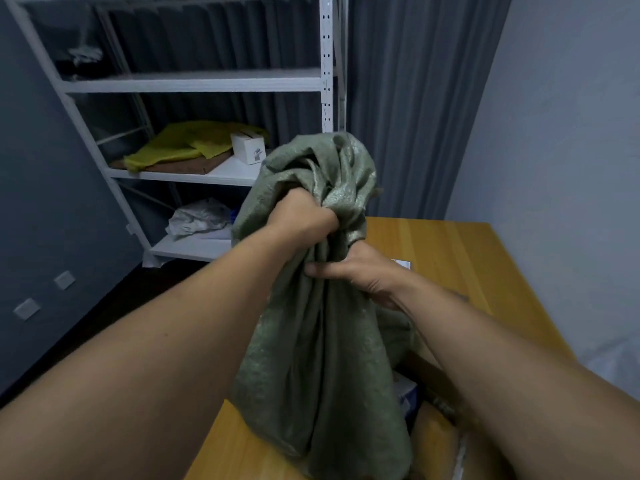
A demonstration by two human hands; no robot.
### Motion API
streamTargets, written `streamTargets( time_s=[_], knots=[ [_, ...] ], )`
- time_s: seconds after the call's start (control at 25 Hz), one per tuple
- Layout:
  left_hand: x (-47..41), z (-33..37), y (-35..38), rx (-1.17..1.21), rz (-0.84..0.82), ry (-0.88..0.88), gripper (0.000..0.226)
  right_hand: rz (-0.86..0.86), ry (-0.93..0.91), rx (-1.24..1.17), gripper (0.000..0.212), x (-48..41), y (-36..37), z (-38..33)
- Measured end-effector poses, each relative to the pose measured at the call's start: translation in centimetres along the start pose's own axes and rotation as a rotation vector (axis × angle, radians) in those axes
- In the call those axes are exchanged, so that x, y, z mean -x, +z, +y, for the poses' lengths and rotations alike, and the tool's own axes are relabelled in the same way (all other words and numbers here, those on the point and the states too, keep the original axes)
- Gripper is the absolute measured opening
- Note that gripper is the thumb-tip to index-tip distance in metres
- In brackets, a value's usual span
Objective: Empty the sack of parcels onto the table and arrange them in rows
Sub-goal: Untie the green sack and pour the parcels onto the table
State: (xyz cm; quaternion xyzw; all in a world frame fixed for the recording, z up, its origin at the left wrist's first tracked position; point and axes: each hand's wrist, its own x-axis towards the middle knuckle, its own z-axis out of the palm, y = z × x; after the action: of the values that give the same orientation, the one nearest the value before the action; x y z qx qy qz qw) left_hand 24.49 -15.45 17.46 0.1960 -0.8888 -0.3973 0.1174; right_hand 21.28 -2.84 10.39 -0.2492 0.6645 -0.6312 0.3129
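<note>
Two bare forearms reach in from 7 and 4 o'clock and meet at mid-view, where both hands clutch a green woven sack held upright over a wooden tabletop. The left hand, the higher of the two, is a tight fist around the gathered cloth, its back toward the camera. Loose fabric bunches above it toward 12 o'clock. The right hand, just below it toward 4 o'clock, grips the same bundle with the thumb laid flat across the front of the cloth (its other fingers are hidden behind the fabric). The body of the sack hangs toward 6 o'clock, and whether its lower end touches the tabletop cannot be told. Under the right forearm, at 5 o'clock, parts of parcels show on the tabletop beside the sack, one brown and one blue and white, mostly covered. At 10 o'clock a white shelf rack carries a yellow cloth and a small white box, with a crumpled pale sheet one shelf lower. A grey curtain hangs at 1 o'clock.
</note>
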Motion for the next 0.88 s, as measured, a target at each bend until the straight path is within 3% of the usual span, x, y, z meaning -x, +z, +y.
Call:
streamTargets(
  time_s=[0.24, 0.36, 0.52, 0.6, 0.68, 0.76, 0.88],
  knots=[
    [1.1, -0.1, 1.8, 0.334, -0.369, -0.21, 0.039, 0.358, -0.1, -0.2, 0.036, 0.5, 1.5, 0.6],
    [1.3, 0.5, 1.4, 0.332, -0.543, -0.179, 0.039, 0.586, -0.105, -0.272, 0.023, 0.2, 0.9, 0.7],
    [1.2, 0.0, -0.1, 0.304, -0.366, -0.03, 0.045, 0.699, -0.12, -0.294, 0.033, -0.4, -0.6, -1.0],
    [1.1, -1.4, -1.1, 0.196, -0.311, 0.023, 0.06, 0.782, -0.141, -0.275, 0.03, -0.5, -1.7, -2.9],
    [1.4, -3.2, -1.5, 0.036, -0.444, 0.01, 0.08, 0.88, -0.147, -0.242, 0.029, -0.5, -2.9, -4.8],
    [1.4, -4.9, -1.4, -0.158, -0.566, 0.014, 0.117, 0.94, -0.144, -0.215, 0.032, -0.5, -4.1, -5.8],
    [1.4, -6.8, -0.6, -0.437, -0.548, -0.007, 0.143, 0.971, -0.121, -0.206, 0.036, -0.2, -5.8, -5.6]
  ],
)
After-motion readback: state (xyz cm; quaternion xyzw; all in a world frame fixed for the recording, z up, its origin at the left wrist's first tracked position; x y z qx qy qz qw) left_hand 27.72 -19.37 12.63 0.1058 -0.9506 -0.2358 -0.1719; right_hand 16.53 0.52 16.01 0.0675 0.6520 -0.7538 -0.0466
